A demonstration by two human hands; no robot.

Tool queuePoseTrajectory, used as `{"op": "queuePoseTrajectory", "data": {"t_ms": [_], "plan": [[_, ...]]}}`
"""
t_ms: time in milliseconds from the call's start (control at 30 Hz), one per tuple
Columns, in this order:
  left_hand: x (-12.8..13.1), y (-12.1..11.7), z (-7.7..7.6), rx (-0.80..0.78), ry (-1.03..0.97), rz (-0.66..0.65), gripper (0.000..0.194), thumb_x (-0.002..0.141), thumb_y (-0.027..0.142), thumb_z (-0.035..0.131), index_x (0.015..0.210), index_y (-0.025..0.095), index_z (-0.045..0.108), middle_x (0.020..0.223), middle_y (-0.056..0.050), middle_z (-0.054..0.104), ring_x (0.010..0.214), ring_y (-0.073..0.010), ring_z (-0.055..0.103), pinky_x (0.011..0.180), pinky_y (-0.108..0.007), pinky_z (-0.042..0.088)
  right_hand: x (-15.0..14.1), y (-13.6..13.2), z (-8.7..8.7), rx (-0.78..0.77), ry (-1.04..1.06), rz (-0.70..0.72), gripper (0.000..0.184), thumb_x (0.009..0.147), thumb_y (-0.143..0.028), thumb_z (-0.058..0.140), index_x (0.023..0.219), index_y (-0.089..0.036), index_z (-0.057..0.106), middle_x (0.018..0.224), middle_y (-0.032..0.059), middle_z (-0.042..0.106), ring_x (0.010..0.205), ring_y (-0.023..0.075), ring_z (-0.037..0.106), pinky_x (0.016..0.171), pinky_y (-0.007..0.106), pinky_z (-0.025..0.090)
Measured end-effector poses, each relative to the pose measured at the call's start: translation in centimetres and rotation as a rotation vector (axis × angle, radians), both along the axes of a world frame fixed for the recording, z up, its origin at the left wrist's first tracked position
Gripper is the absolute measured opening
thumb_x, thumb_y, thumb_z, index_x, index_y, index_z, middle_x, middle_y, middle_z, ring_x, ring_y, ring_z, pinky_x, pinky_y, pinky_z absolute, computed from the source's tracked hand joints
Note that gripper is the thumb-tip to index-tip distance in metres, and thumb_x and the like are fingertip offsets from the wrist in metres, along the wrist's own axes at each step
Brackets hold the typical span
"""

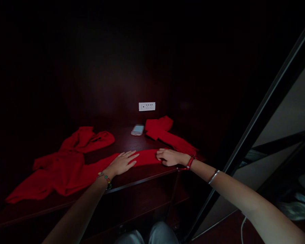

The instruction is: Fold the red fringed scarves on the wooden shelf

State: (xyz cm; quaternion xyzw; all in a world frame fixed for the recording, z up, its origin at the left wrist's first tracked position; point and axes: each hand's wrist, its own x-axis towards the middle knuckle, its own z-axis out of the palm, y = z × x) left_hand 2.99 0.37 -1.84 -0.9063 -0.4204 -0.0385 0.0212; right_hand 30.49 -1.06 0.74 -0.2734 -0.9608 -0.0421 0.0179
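Note:
A long red scarf (147, 157) lies across the dark wooden shelf, with a flattened stretch along the front edge. My left hand (122, 162) rests palm down on that stretch, its fingers spread. Farther right, my right hand (169, 157) has its fingers curled down onto the cloth, closed on it. To the left the red fabric bunches into loose folds (66, 169), and another fold loops behind. At the back right is more red cloth (159, 128), with a fringe-like end reaching toward my right wrist. Whether all these red parts are one piece, I cannot tell.
A small blurred flat object (137, 130) sits at the back of the shelf (124, 142). Above it, a white power socket (146, 106) is set in the dark back wall. At the right stands a dark-framed panel (269, 95). My knees show below the shelf edge.

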Motion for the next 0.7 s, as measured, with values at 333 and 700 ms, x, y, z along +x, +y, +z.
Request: {"op": "queuePoseTrajectory", "data": {"t_ms": [333,700], "plan": [[0.2,-0.1,0.1,-0.013,-0.014,0.012,0.047,0.088,0.045,0.023,0.133,0.032,0.027,0.141,-0.001,0.023,0.127,-0.0195,0.025,0.102,-0.038,0.018,6.5,-1.1,2.8,-0.238,-0.17,-0.215,0.021,0.067,-0.01,0.044,0.074,-0.017,0.062,0.074,0.0017,0.063,0.063,0.0125,0.054,0.061,0.022,0.039],[0.0,-0.2,-0.1,0.009,-0.042,0.019,0.046,0.088,0.045,0.024,0.132,0.034,0.028,0.14,-0.001,0.027,0.124,-0.019,0.03,0.101,-0.037,0.02,1.7,0.7,0.4,-0.001,-0.061,-0.169,0.026,0.067,-0.009,0.046,0.089,-0.016,0.059,0.089,0.0071,0.062,0.084,0.0175,0.055,0.074,0.026,0.039]]}}
